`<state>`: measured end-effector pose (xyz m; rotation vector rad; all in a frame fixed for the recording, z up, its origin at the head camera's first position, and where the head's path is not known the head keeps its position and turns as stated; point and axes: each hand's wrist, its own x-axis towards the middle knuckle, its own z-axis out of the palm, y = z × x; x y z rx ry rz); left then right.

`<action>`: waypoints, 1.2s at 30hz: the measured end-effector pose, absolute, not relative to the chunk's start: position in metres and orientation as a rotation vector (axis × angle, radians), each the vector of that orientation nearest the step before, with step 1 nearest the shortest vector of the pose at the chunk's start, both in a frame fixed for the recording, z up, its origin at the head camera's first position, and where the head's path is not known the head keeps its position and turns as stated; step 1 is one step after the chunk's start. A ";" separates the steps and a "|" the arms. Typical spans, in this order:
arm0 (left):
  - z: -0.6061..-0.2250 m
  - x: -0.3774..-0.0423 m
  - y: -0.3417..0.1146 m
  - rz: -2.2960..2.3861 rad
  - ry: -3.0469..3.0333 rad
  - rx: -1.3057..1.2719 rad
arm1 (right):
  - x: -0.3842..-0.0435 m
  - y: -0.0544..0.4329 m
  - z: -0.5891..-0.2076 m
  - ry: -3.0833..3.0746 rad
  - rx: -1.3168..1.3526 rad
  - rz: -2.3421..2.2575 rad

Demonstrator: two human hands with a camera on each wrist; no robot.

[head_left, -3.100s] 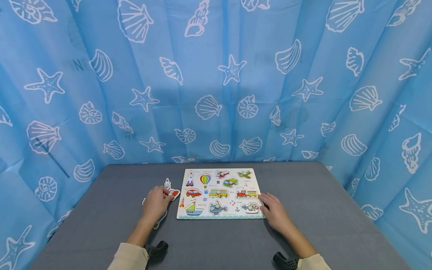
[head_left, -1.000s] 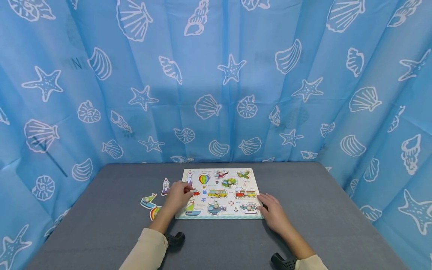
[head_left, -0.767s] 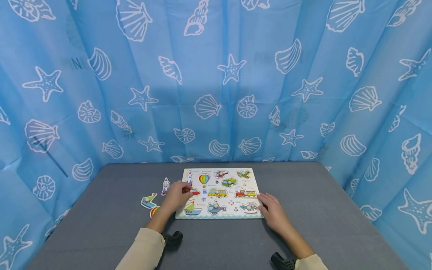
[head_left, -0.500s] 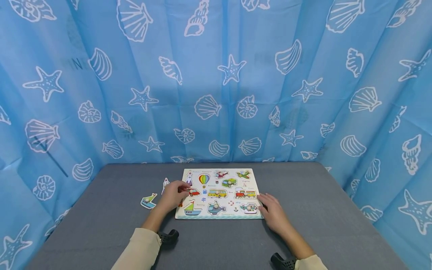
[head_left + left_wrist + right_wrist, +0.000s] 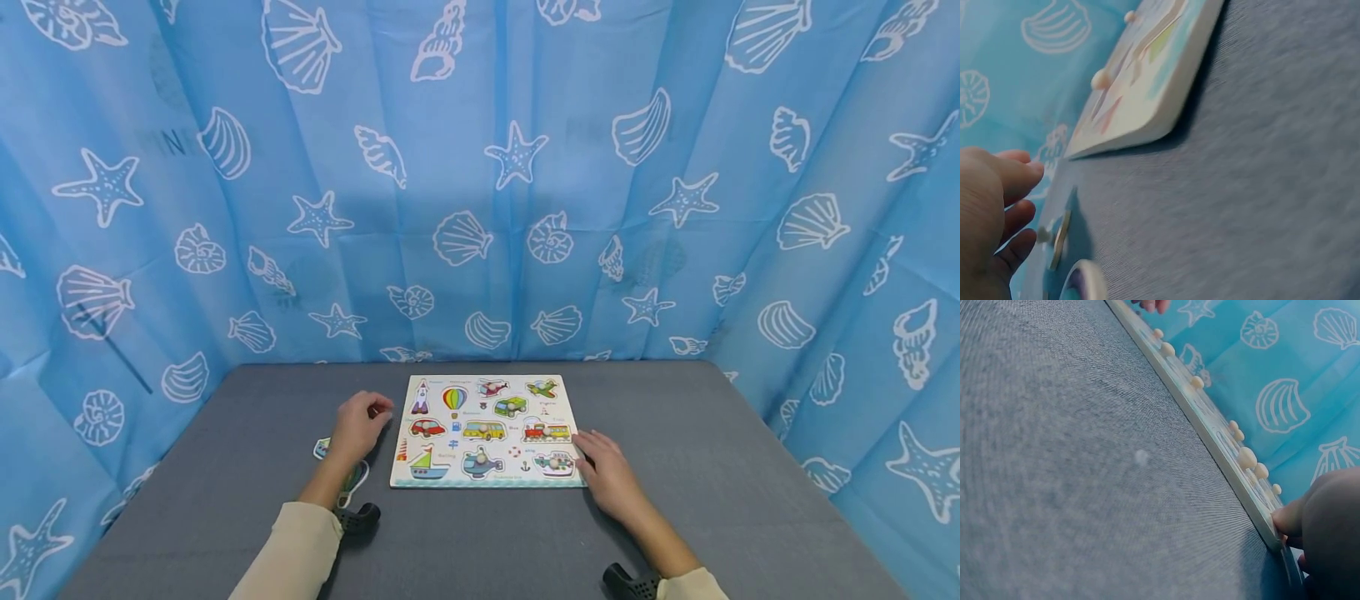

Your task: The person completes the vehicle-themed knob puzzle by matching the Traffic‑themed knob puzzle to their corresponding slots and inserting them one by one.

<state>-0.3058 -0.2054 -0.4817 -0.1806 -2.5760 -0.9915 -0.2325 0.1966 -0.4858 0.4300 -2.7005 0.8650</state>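
Observation:
A white wooden knob puzzle board with vehicle pictures lies on the table in the head view. The red car piece sits in the board's left side. My left hand hovers left of the board, fingers loosely bent. In the left wrist view a knobbed puzzle piece is close by its fingertips, with no grip visible. Part of a sailboat piece and the balloon piece show around my left forearm; the rocket piece is hidden in the head view. My right hand rests with its fingers on the board's right edge.
The grey table reaches to a blue curtain with shell and starfish prints at its back and sides. Black wrist mounts are strapped to both wrists. Knobs stand up from the board.
My left hand took the red car piece from the left onto the board, let it go, and drew back left over the loose pieces. My right hand stayed at the board's edge.

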 end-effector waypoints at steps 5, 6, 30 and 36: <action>-0.479 -0.308 -0.213 -0.953 -2.605 -0.110 | -0.234 0.197 -0.487 -2.702 0.428 0.864; -0.479 -0.308 -0.214 -0.949 -2.616 -0.096 | -0.234 0.197 -0.487 -2.702 0.429 0.863; -0.471 -0.317 -0.228 -0.857 -2.800 0.077 | -0.235 0.198 -0.488 -2.696 0.427 0.858; -0.472 -0.319 -0.229 -0.852 -2.812 0.077 | -0.234 0.197 -0.488 -2.731 0.414 0.884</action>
